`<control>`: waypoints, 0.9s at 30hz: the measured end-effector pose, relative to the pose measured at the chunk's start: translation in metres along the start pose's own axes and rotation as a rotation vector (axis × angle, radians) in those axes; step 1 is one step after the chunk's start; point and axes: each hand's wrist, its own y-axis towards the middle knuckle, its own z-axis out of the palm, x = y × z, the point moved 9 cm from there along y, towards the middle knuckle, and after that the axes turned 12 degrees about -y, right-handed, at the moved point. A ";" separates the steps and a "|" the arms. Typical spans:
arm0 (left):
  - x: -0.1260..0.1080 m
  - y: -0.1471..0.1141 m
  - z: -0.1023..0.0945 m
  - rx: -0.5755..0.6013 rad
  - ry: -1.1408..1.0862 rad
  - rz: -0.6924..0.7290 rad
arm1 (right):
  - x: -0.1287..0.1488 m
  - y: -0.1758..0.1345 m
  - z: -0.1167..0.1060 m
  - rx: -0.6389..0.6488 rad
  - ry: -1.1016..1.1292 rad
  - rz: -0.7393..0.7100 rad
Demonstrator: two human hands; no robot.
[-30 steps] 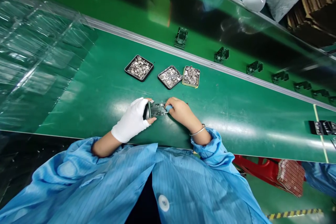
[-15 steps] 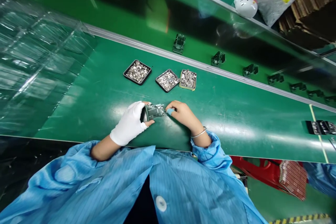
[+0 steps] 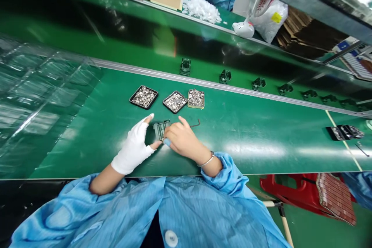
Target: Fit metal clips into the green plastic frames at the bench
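Note:
My left hand [image 3: 134, 147], in a white fingerless glove, is open, with its thumb and forefinger spread on the left side of a green circuit board assembly [image 3: 161, 128]. Its thumb tip is close to the board's lower edge; whether it touches I cannot tell. My right hand [image 3: 183, 139], a blue cover on one fingertip, is closed on the board's right side. From behind that hand juts a dark L-shaped hex key [image 3: 197, 123]; whether it lies on the bench or is held I cannot tell.
Beyond my hands stand a left tray [image 3: 149, 107], a middle tray [image 3: 174, 112] and a right tray [image 3: 196, 106] of small metal parts. Several board assemblies [image 3: 185, 66] line the strip behind the metal rail [image 3: 209, 85]. Black parts [image 3: 345, 132] lie right; clear plastic trays [image 3: 37, 104] left.
My right hand has moved left onto the board, and my left hand's fingers have spread. The hex key now shows. The view has tilted up, revealing another person's arm at the back.

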 end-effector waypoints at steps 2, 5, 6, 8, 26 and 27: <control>0.003 0.003 0.006 0.067 0.028 0.006 | -0.004 0.001 -0.003 0.014 0.018 -0.061; 0.004 0.006 0.010 0.140 0.037 0.012 | -0.072 0.004 -0.024 -0.076 0.050 0.212; 0.002 0.006 0.011 0.157 0.038 0.017 | -0.107 0.000 -0.033 -0.129 0.011 0.401; -0.002 0.006 0.013 0.189 0.039 0.026 | -0.166 -0.008 -0.046 -0.163 -0.100 0.690; -0.011 0.026 -0.024 0.004 -0.037 -0.066 | -0.159 0.004 -0.043 -0.144 -0.077 0.502; -0.014 0.032 -0.026 -0.011 -0.024 -0.069 | -0.142 0.005 -0.043 -0.148 -0.019 0.430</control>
